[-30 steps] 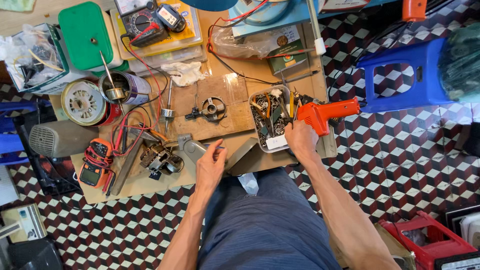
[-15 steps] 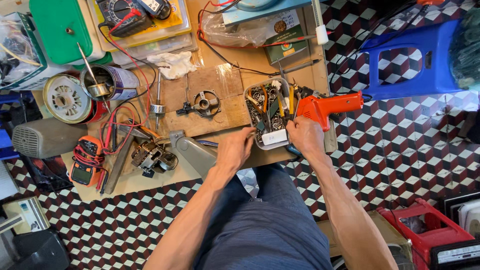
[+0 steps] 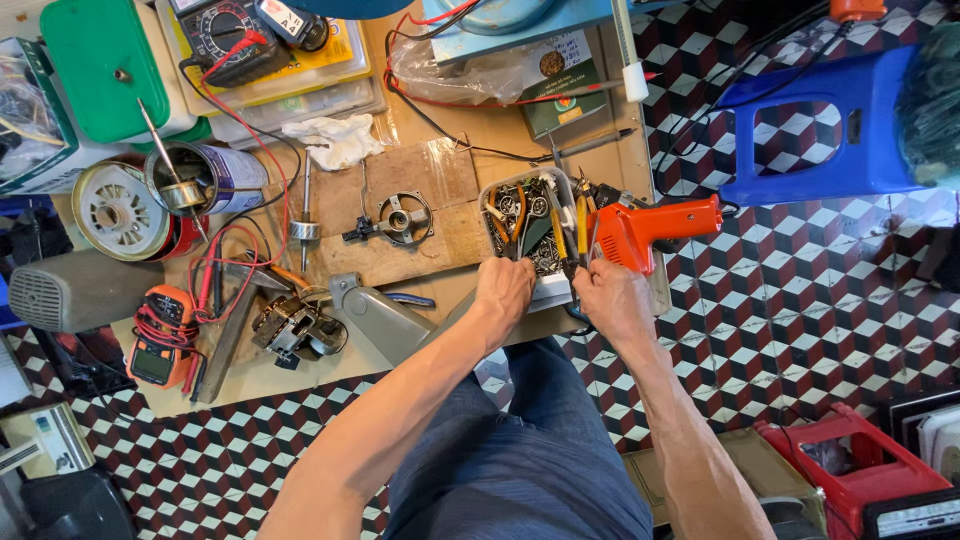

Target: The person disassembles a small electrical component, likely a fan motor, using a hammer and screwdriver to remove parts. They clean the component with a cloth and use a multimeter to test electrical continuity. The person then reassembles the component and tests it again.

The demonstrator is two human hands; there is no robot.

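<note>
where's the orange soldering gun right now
In the head view the orange soldering gun lies on the workbench's right edge, just right of the clear tray of tools and directly above the right hand.

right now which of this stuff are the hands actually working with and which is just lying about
In hand:
- left hand and right hand, both at the near edge of the clear tool tray
- pliers and screwdrivers in that tray

Lying about:
- orange soldering gun, beside the right hand
- motor bracket
- orange multimeter
- green lid
- blue stool
</note>
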